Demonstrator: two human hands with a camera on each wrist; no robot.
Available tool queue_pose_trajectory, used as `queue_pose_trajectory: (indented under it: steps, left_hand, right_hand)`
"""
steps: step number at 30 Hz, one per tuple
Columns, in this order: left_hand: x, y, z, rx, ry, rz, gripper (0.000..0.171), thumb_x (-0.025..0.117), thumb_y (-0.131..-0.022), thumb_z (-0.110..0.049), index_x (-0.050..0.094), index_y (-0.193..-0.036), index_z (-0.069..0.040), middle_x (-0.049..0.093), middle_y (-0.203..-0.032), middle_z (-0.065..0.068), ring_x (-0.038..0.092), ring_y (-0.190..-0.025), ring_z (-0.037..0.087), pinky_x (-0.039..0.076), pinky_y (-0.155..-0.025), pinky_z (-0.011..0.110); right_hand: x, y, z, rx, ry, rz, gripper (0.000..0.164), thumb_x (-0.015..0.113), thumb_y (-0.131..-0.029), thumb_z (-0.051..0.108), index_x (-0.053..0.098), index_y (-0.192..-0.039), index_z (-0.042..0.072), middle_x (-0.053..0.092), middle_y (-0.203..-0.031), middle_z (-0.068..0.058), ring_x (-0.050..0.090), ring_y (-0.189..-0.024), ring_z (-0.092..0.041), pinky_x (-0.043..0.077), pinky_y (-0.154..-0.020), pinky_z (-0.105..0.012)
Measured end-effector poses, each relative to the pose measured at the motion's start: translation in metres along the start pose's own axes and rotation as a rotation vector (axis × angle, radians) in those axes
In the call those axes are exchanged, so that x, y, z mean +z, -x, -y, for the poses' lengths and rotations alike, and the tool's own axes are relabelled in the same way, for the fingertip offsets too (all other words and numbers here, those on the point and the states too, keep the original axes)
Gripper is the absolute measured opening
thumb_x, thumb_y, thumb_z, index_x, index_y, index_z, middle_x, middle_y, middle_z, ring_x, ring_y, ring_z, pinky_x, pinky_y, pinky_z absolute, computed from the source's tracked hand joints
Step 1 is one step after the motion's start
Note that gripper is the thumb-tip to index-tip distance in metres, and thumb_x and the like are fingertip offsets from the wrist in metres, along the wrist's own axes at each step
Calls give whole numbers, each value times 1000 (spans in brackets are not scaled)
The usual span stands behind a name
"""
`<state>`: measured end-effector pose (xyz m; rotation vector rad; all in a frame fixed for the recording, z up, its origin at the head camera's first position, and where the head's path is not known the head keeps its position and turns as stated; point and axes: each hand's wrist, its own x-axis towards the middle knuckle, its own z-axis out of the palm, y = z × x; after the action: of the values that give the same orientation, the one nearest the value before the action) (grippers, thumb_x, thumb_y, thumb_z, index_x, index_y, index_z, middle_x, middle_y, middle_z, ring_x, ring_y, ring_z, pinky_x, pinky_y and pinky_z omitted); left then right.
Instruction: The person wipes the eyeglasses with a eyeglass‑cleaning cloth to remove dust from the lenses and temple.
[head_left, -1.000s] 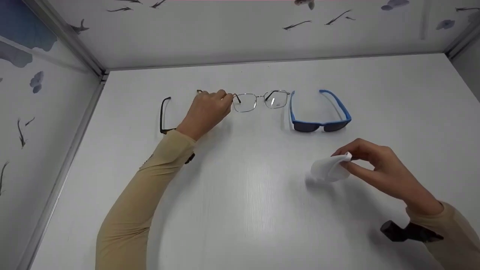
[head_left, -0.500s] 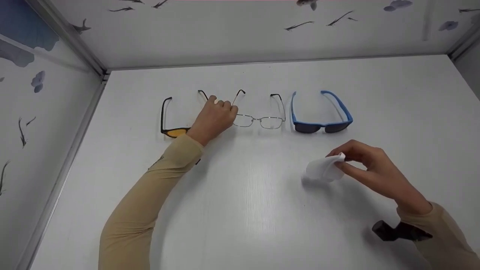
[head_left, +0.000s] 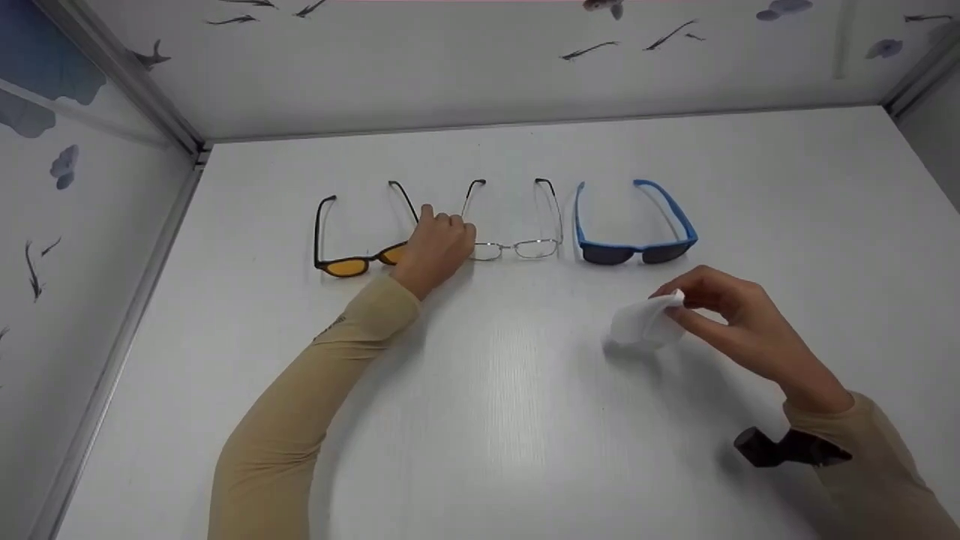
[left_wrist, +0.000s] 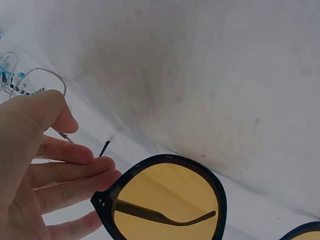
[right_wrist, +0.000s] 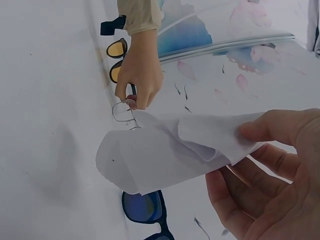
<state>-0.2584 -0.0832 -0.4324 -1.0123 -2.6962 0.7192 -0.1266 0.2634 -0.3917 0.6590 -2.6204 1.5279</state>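
Observation:
My left hand (head_left: 439,244) holds the silver wire-framed eyeglasses (head_left: 536,247) by their left end, thumb and forefinger at the hinge. Their temples point to the back of the table, and the left lens is partly hidden by the hand. Just left of that hand lie black-framed glasses with yellow lenses (head_left: 347,267); one yellow lens (left_wrist: 167,195) looms close to the fingers in the left wrist view. My right hand (head_left: 739,322) pinches a folded white cloth (head_left: 641,322) between thumb and fingers, over the right half of the table.
Blue-framed sunglasses (head_left: 637,251) with dark lenses rest right of the wire eyeglasses, temples pointing back. The white table (head_left: 465,420) is bordered by a patterned back wall (head_left: 420,67) and a left side panel (head_left: 97,195).
My left hand has brought the wire eyeglasses nearer the front, their lenses now in line with the neighbouring pairs. The yellow lenses have come into view. My right hand has shifted slightly left with the cloth.

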Motion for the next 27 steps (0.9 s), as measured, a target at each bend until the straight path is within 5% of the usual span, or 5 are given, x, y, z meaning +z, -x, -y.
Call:
queue_pose_trajectory:
  steps: [10,15,21,27]
  left_hand:
    - [-22,8,-8,-150,44,66,13,54,-97,-2,56,-110,0,64,-99,18,63,-95,33,43,-93,56]
    - [-40,0,-18,-190,233,-36,24,58,-96,-12,55,-118,-2,60,-113,16,57,-107,33,39,-96,58]
    - [-52,-25,-41,-113,448,-193,31,64,-92,-15,57,-120,-5,53,-131,13,49,-122,28,40,-99,52]
    - [-62,-55,-68,-13,536,-123,33,59,-96,-14,57,-129,-10,48,-141,10,43,-131,25,36,-104,48]
  right_hand:
    - [-6,-9,-3,42,12,-43,19,63,-87,-9,66,-104,-1,67,-103,-6,60,-100,-12,42,-92,-17]
    - [-14,-17,0,71,-23,-89,17,63,-89,-7,66,-105,-1,67,-104,-10,61,-99,-16,44,-92,-20]
    - [-14,-27,1,93,-59,-104,16,63,-91,-3,65,-107,-2,66,-105,-10,62,-99,-18,45,-92,-21]
    - [-12,-30,2,106,-83,-106,16,62,-92,-1,65,-107,-2,66,-106,-11,62,-102,-19,45,-92,-23]
